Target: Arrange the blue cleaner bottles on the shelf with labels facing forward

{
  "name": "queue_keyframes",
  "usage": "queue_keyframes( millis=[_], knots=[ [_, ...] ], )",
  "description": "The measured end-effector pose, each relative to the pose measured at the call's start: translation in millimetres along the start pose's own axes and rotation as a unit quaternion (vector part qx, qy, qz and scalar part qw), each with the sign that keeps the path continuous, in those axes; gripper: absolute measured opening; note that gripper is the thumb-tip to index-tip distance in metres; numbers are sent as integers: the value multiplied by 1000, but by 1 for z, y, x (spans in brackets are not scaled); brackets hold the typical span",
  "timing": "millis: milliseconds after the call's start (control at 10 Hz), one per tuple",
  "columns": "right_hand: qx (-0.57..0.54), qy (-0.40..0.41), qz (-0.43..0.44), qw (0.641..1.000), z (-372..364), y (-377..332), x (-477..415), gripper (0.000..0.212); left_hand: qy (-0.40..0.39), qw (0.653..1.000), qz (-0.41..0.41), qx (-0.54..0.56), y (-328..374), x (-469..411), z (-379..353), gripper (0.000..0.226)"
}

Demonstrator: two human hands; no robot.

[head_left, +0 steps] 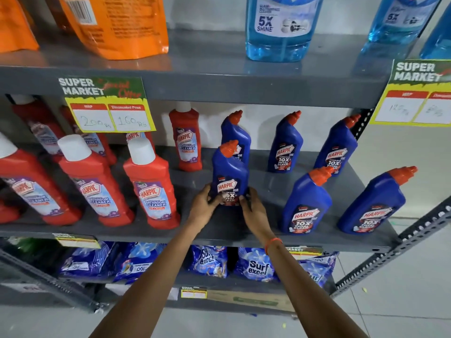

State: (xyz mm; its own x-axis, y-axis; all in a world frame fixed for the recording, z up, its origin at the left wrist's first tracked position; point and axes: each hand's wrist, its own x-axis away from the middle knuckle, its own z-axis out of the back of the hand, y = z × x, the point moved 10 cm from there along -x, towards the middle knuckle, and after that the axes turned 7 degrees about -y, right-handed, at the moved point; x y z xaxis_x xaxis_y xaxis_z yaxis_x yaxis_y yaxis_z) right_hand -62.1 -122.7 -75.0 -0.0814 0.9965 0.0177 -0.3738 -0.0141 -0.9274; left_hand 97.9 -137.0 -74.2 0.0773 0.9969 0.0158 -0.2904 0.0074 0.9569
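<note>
Blue cleaner bottle (229,174) with orange cap stands upright on the grey middle shelf (219,225), label facing forward, gripped low on both sides. Left hand (203,208) wraps the bottle's lower left edge, thumb on the front of the label, fingers curled round the side. Right hand (252,209) presses the lower right edge, fingers half curled, thumb tip touching the label bottom. Both hands clamped on the same bottle, close together with only the bottle base between them. Orange wristband (273,243) on the right wrist.

Second blue bottle (236,137) stands directly behind the held one, partly hidden. Two more blue bottles at the back, (285,145) and (338,148), labels forward. Two front blue bottles to the right, (307,203) and (374,203), labels forward, well apart from the hands.

Red cleaner bottles (151,186) with white caps fill the left part of the same shelf; nearest one just left of the left hand, not touching. Price tag (107,106) hangs off the upper shelf edge. Detergent packs (256,264) on the shelf below. Light blue glass-cleaner bottle (280,28) and orange pouch (117,25) on the top shelf.
</note>
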Motion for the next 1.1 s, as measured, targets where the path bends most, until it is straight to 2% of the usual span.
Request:
queue_keyframes(
  millis=[200, 400, 600, 800, 900, 1000, 1100],
  knots=[
    [-3, 33, 30, 999, 10, 13, 30, 35, 5, 998, -10, -65, -2, 30, -6, 40],
    [-38, 29, 30, 998, 8, 17, 48, 40, 3, 998, -23, -65, 4, 46, -7, 30],
    [-41, 18, 31, 999, 6, 14, 62, 39, 1, 998, -27, -59, 6, 56, -10, 31],
    [0, -12, 7, 1000, 11, 4, 66, 41, -28, 996, 25, -84, 17, 67, -16, 36],
    [80, -27, -17, 996, 16, -2, 71, 42, -58, 980, 63, -181, 28, 83, -26, 40],
    [227, -110, -51, 966, 31, -30, 80, 36, -83, 912, 100, -390, 67, 103, -43, 41],
    [273, -153, -46, 949, 49, -67, 94, 34, -76, 885, 99, -449, 114, 110, -52, 36]
  ],
)
